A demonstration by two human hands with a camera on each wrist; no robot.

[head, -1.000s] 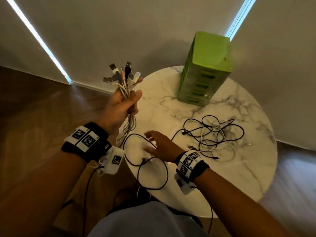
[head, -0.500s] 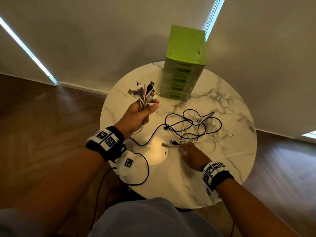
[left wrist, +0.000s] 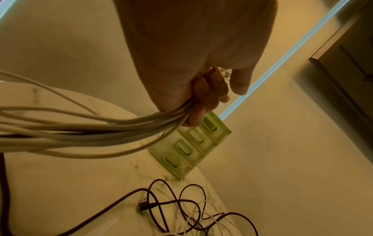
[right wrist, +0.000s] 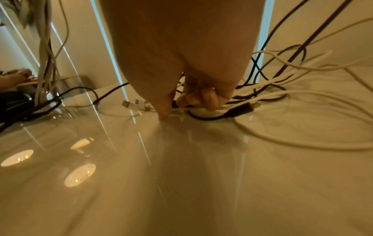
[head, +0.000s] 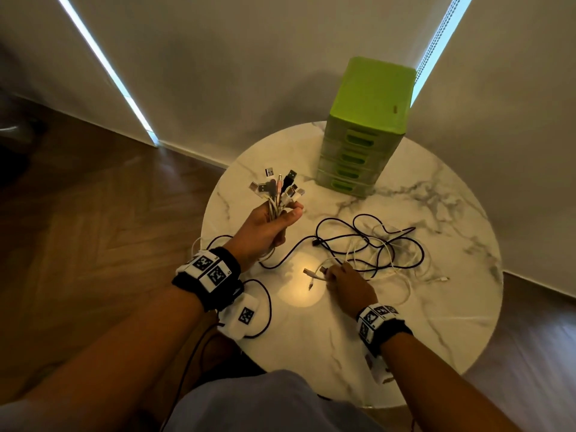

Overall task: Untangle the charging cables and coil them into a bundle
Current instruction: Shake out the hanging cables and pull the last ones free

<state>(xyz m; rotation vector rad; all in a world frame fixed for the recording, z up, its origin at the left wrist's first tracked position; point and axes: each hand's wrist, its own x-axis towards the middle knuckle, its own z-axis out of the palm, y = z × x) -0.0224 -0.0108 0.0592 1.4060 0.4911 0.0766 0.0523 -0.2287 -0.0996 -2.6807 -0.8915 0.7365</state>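
Observation:
My left hand (head: pixel 268 227) grips a bunch of cable ends (head: pixel 280 188), their USB plugs fanning upward above the round marble table (head: pixel 405 322). In the left wrist view the white cords (left wrist: pixel 90 132) run out of the left hand's (left wrist: pixel 199 95) fist to the left. A tangle of black and white cables (head: pixel 371 247) lies mid-table. My right hand (head: pixel 346 282) rests low at its near edge, and its fingers (right wrist: pixel 201 97) pinch a thin white cable (right wrist: pixel 181 108) against the tabletop. White plug ends (head: pixel 313 273) lie just left of that hand.
A green plastic drawer unit (head: pixel 364 129) stands at the back of the table, by the wall. A black cord (head: pixel 265 307) loops off the table's near-left edge. Wooden floor surrounds the table; my lap is at the bottom.
My right hand has moved from the near-left loop to the tangle's edge and closed its fingers on a white cable. My left hand with the bunch has come lower, over the table.

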